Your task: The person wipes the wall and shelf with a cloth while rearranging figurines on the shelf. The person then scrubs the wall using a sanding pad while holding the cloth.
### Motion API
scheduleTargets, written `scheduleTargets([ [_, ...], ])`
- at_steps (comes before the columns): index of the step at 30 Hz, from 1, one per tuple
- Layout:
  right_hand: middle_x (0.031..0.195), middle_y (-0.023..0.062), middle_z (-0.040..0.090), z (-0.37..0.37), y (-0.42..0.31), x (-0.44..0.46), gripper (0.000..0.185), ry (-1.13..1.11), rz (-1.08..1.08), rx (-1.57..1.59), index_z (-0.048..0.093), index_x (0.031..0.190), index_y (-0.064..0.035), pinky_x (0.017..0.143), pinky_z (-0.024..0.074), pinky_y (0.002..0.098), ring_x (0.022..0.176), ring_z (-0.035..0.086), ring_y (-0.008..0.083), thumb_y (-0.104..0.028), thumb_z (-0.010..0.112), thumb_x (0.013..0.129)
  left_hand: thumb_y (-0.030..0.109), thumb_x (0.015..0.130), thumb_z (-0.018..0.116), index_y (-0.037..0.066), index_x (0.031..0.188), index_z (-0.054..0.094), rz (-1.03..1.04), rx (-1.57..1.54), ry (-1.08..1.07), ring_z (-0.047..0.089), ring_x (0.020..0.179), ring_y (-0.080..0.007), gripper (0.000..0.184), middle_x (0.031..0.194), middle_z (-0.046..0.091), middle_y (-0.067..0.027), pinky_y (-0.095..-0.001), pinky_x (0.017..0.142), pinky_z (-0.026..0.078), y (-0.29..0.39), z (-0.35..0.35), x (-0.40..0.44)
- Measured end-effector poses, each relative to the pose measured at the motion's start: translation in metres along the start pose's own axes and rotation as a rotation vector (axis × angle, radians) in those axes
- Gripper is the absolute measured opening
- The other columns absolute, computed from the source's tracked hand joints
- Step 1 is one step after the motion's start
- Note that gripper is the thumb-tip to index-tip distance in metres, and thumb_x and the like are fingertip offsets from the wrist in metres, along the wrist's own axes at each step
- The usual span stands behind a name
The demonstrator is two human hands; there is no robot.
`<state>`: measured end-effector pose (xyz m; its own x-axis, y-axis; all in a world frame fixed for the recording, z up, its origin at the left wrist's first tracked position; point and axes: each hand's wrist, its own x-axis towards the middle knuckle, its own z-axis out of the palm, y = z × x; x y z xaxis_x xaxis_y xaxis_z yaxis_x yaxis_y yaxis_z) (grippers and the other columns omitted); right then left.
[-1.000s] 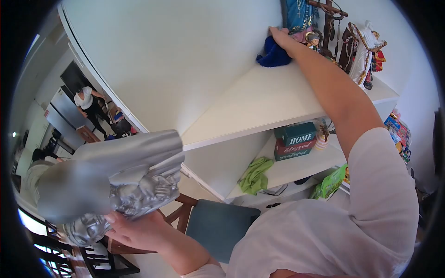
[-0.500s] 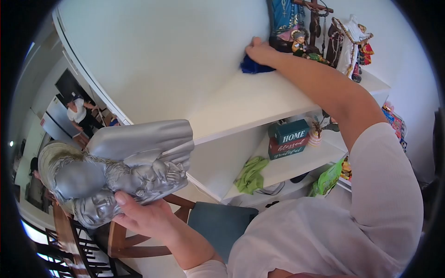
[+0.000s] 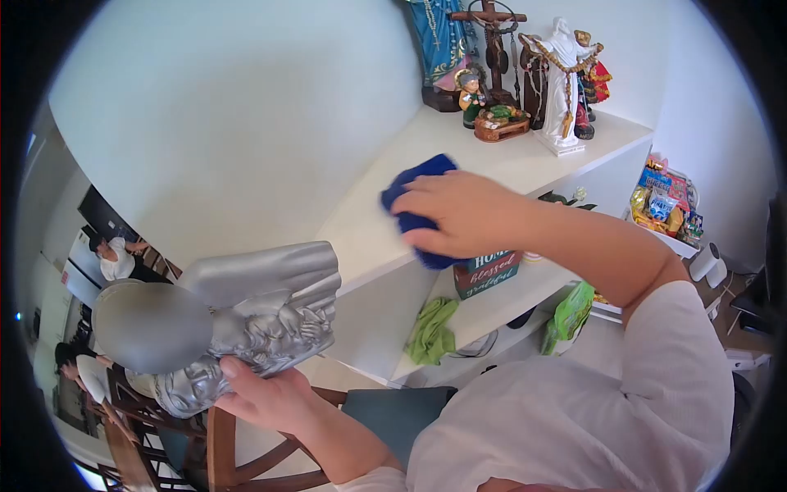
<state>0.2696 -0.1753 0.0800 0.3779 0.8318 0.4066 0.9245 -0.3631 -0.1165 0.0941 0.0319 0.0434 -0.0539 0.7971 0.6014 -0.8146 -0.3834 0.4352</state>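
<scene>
My left hand (image 3: pixel 266 398) grips a silver figurine (image 3: pixel 270 307) of robed figures, tipped on its side at the lower left. Its thumb presses on the front, and the fingers behind are hidden. A blurred patch covers one of the heads. Under my right hand (image 3: pixel 459 213) is a dark blue cloth (image 3: pixel 422 168), bunched at the front edge of the white shelf top (image 3: pixel 361 193). The fingers bend over the cloth, which hangs slightly past the edge.
Behind the right hand stand a white statue (image 3: pixel 561 90), a wooden crucifix (image 3: pixel 494 49), a blue-robed statue (image 3: pixel 438 49) and small figurines. Below are a lettered box (image 3: pixel 488 277) and a green cloth (image 3: pixel 432 332). A chair (image 3: pixel 389 414) stands beneath; two people are at the far left.
My right hand has drawn the blue cloth from beside the statues toward the shelf's front edge. The view has shifted, and the left hand still holds the silver figurine.
</scene>
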Motion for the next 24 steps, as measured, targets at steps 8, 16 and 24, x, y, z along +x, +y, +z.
scheduleTargets([
  [8,0.107,0.0157,0.062,-0.014,0.035,-0.050,0.035,0.176,0.208,-0.119,0.058,0.110,-0.0045,0.086,0.0468,0.0416,0.099,0.059,0.0338,-0.030,0.057,0.085,0.016,0.086,0.065,0.002,0.128,0.042,0.030,0.087,0.021,0.050,0.114,-0.0270,0.050,0.130,0.049,-0.0145,-0.0409,0.098,0.042,0.004,-0.015,0.007],
  [16,0.097,0.0175,0.057,0.053,-0.077,0.053,0.035,0.079,-0.220,0.042,0.057,0.099,-0.0011,0.082,0.0451,0.0420,0.096,0.056,0.0340,-0.032,0.060,0.082,0.014,0.086,0.065,-0.001,0.115,0.048,-0.014,0.044,0.105,0.052,0.109,-0.0245,0.037,0.124,0.052,-0.0143,-0.0403,0.095,0.043,0.011,0.013,0.007],
  [24,0.114,0.0156,0.056,0.006,-0.008,-0.008,0.050,0.030,-0.056,-0.026,0.054,0.114,-0.0108,0.087,0.0471,0.0383,0.106,0.057,0.0305,-0.035,0.070,0.074,0.011,0.087,0.064,0.002,0.125,0.040,0.093,0.067,-0.204,0.049,0.113,-0.0219,0.046,0.128,0.049,-0.0138,-0.0371,0.097,0.042,-0.004,0.039,0.018],
])
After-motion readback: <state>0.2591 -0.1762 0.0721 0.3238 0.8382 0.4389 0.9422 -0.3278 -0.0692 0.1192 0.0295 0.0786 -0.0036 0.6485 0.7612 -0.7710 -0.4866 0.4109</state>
